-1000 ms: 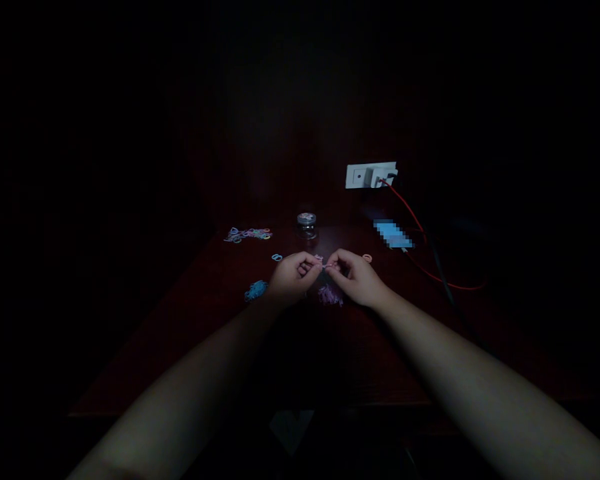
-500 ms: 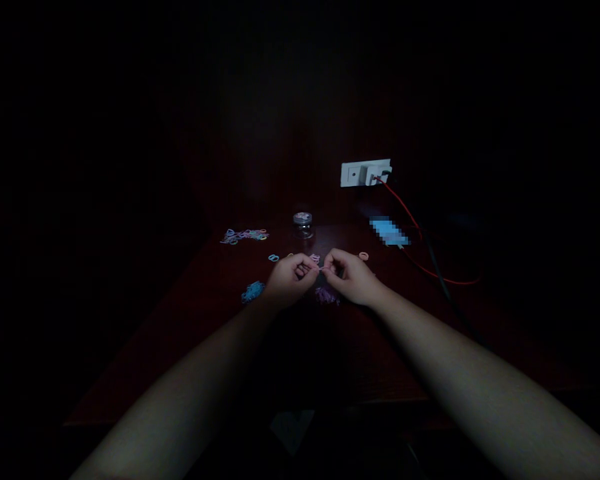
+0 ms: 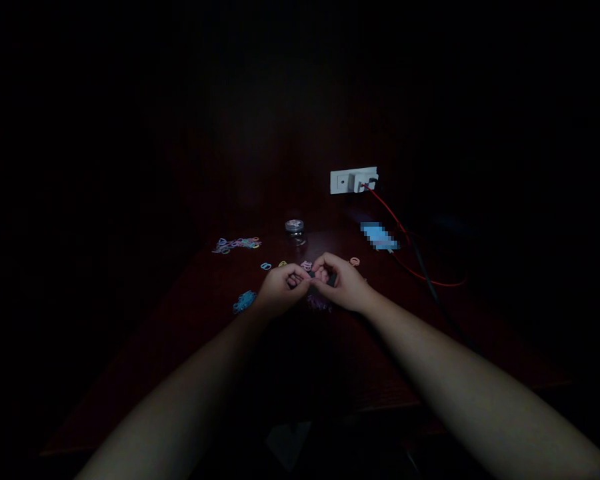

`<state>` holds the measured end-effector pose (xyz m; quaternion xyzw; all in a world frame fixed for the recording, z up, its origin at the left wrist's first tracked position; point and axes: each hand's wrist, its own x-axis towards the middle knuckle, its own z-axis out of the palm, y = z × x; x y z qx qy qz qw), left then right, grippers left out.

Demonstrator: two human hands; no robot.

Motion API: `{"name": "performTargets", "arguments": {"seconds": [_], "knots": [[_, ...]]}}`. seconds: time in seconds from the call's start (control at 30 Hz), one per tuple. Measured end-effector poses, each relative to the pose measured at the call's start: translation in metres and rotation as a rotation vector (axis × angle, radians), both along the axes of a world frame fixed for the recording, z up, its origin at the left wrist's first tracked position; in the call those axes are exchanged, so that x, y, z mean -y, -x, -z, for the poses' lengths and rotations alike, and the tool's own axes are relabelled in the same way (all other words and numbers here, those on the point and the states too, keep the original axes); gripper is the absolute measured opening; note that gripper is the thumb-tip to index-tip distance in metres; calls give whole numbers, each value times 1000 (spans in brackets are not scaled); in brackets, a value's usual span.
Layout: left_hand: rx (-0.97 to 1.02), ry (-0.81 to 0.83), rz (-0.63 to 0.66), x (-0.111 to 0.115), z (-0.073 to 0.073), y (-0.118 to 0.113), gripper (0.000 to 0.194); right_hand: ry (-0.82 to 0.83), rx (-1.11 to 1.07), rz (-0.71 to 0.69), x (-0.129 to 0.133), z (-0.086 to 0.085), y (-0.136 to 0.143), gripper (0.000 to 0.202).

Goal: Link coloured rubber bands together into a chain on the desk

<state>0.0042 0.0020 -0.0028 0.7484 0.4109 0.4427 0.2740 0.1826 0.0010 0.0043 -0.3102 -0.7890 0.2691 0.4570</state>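
Observation:
My left hand (image 3: pixel 286 287) and my right hand (image 3: pixel 341 283) meet at their fingertips over the dark red table. The fingers of both are closed in a pinch, and what sits between them is too small and dim to make out. Just beyond the fingertips lie a few pink bands (image 3: pixel 306 265). A purple pile of bands (image 3: pixel 320 303) shows below my hands, partly covered. Left of my left hand is a blue pile of bands (image 3: pixel 245 302), with a pair of light blue bands (image 3: pixel 265 266) and a yellow band (image 3: pixel 283 264) farther back.
A clear round jar (image 3: pixel 295 232) stands at the back of the table (image 3: pixel 180 333). Mixed coloured bands (image 3: pixel 237 245) lie back left, orange bands (image 3: pixel 355 261) right. A blurred blue device (image 3: pixel 379 236) has a red cable (image 3: pixel 410 270); a wall socket (image 3: pixel 353 181) holds a plug.
The view has shifted, so the table things appear slightly lower and farther left. My fingertips have come together, and the pink strand seen between them before no longer shows clearly.

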Motion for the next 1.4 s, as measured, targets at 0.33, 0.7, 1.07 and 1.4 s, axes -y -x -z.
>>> {"name": "performTargets", "arguments": {"seconds": [0.33, 0.7, 1.07, 1.4], "knots": [[17, -33, -30, 0, 0, -1, 11, -73, 86, 180, -1, -5, -16, 9], [49, -16, -36, 5, -4, 4, 22, 266, 218, 591, -18, 8, -99, 18], [110, -34, -108, 10, -2, 11, 28, 343, 291, 506, -19, 19, -97, 11], [204, -143, -190, 6, 1, 15, 33, 275, 315, 522, -14, 8, -93, 40]]}}
